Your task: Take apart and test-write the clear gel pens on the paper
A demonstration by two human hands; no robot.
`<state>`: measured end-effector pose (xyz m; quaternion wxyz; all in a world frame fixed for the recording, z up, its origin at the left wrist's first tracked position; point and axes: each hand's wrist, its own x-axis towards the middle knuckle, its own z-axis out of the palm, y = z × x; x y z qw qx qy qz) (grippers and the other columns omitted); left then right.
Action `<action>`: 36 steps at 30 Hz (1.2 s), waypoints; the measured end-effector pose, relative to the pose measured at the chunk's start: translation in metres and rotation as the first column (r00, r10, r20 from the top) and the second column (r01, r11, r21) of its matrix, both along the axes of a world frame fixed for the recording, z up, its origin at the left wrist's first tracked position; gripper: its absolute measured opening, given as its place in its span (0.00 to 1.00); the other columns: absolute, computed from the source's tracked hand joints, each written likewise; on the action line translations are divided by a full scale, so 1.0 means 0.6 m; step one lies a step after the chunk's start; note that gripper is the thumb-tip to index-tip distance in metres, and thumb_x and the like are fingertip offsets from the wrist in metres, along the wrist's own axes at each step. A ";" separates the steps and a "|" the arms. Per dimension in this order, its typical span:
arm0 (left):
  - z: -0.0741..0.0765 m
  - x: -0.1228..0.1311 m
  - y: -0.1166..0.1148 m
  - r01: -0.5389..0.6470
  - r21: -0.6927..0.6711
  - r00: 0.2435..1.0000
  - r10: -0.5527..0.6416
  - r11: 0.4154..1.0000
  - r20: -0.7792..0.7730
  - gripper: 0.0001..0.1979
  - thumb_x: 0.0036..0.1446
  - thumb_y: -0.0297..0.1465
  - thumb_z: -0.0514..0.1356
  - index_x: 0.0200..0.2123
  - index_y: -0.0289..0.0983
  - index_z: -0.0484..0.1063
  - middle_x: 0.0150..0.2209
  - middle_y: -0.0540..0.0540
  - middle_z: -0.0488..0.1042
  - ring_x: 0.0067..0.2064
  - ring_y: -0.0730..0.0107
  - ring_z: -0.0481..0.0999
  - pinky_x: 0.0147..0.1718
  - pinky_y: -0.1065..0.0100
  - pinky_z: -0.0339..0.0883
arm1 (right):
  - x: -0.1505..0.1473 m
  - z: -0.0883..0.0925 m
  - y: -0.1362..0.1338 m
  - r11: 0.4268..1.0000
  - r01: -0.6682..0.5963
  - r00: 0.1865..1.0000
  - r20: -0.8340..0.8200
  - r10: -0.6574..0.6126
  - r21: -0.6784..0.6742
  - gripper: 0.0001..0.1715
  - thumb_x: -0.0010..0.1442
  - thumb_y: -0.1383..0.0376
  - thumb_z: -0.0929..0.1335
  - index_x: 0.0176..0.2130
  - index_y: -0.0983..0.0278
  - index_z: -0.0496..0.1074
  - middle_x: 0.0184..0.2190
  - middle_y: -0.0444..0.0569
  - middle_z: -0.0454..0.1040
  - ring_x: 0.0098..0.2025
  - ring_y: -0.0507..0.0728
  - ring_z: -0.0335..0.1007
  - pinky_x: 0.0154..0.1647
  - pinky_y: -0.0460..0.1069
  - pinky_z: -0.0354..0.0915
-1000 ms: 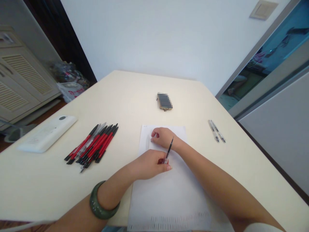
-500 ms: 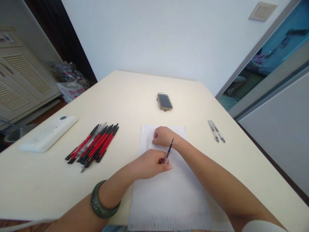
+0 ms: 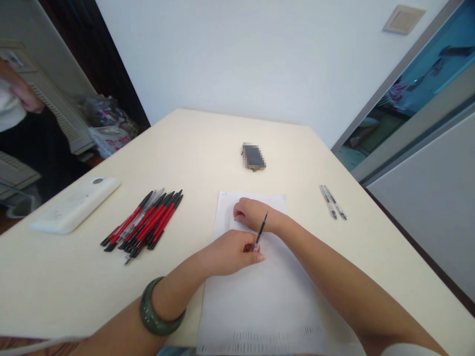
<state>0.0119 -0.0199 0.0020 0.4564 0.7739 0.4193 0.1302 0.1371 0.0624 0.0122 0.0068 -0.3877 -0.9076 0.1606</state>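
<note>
My left hand (image 3: 237, 251), with a green bangle at its wrist, pinches a pen refill (image 3: 261, 228) between thumb and fingers. The dark refill slants up with its thin tip on top; its lower end is hidden by the fingers. Just beyond, my right hand (image 3: 253, 213) rests curled over the upper part of a white paper sheet (image 3: 256, 291), fingertips tucked out of sight. Beside those fingers lies a faint clear tube (image 3: 228, 217), perhaps a pen barrel. Rows of short pen strokes mark the sheet's near edge.
Left on the table is a pile of red-and-black pens (image 3: 152, 220) with some clear ones, near a white oblong device (image 3: 76, 205). A blurred-out dark object (image 3: 254, 156) lies further back. Two clear pens (image 3: 333, 202) lie right. Another person's hand (image 3: 29, 99) shows far left.
My right hand has shifted slightly down and its wrist has turned a little. My left hand and the refill stay almost still. Another person has come into view at the far left.
</note>
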 end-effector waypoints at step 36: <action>0.008 0.002 0.001 -0.064 -0.052 0.997 0.066 0.997 0.037 0.15 0.49 0.42 0.52 0.27 0.36 0.66 0.24 0.52 0.65 0.25 0.75 0.61 0.22 0.74 0.53 | 0.081 0.100 -0.053 0.902 0.069 0.381 -0.824 -0.419 -0.427 0.11 0.49 0.60 0.66 0.30 0.66 0.70 0.26 0.48 0.71 0.23 0.48 0.61 0.23 0.46 0.62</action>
